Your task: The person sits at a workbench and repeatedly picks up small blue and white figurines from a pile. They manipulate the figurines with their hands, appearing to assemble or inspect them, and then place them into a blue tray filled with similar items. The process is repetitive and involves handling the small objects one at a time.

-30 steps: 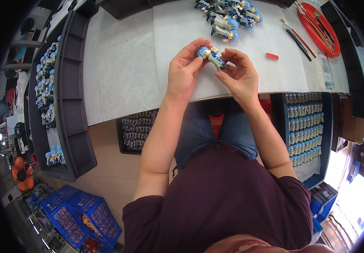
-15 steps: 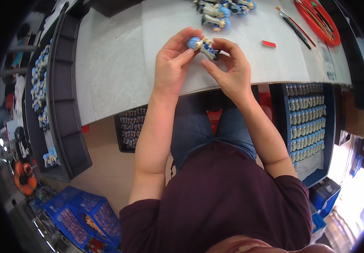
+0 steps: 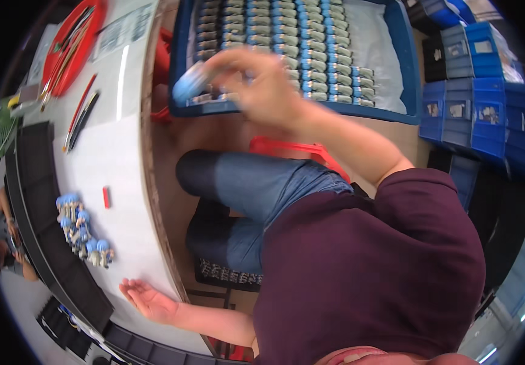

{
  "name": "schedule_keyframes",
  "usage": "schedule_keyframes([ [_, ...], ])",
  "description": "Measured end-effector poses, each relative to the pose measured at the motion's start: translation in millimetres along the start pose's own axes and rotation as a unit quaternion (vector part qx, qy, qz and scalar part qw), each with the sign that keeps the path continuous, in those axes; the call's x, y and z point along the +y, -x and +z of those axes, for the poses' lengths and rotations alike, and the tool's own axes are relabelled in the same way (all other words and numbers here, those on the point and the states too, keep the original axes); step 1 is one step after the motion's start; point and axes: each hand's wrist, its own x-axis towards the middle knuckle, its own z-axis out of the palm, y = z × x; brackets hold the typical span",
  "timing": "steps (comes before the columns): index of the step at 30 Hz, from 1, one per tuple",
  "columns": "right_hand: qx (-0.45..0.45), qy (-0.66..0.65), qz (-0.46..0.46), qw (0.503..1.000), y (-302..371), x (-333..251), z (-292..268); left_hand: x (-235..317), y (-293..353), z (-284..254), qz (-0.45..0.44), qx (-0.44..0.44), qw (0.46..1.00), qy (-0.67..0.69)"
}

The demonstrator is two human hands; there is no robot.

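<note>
Blue-haired toy [image 3: 188, 89], motion-blurred, gripped in the right hand [image 3: 259, 82] over a blue tray [image 3: 181, 48], rows of toys [image 3: 314, 64] beneath that hand, left hand [image 3: 153, 302] with fingers loosely spread at the white table [image 3: 134, 243], pile of toys [image 3: 78, 230] near its fingertips

Right hand [image 3: 259, 85] out at the blue tray [image 3: 390, 114], a figurine [image 3: 189, 88] in its grip!

Its blue head juts out, blurred, by the tray's corner, with neat rows of figurines [image 3: 314, 55] behind. Down at the white table's [image 3: 134, 243] edge, the left hand [image 3: 153, 302] is open, loosely curled; near it, a cluster of blue-haired figurines [image 3: 80, 228], then a red block [image 3: 106, 197] and a red dish [image 3: 98, 24] of brushes [image 3: 70, 52].
</note>
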Motion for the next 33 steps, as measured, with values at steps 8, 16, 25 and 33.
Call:
schedule_keyframes([
  [8,0.185,0.401,0.24,0.865,54.4,118.8,-268.2,-0.9,-3.3,4.8,0.018,-0.012,0.999,-0.042],
  [16,0.085,0.43,0.329,0.837,74.1,151.5,-278.2,-2.7,-3.6,6.6,0.02,0.013,0.998,-0.058],
  [25,-0.036,0.55,0.233,0.801,68.1,174.7,-289.9,-12.5,3.9,24.7,0.044,0.134,0.986,-0.087],
  [33,0.026,0.285,0.06,0.956,8.3,103.1,-148.5,-12.8,0.8,49.2,0.077,0.094,0.969,-0.215],
])
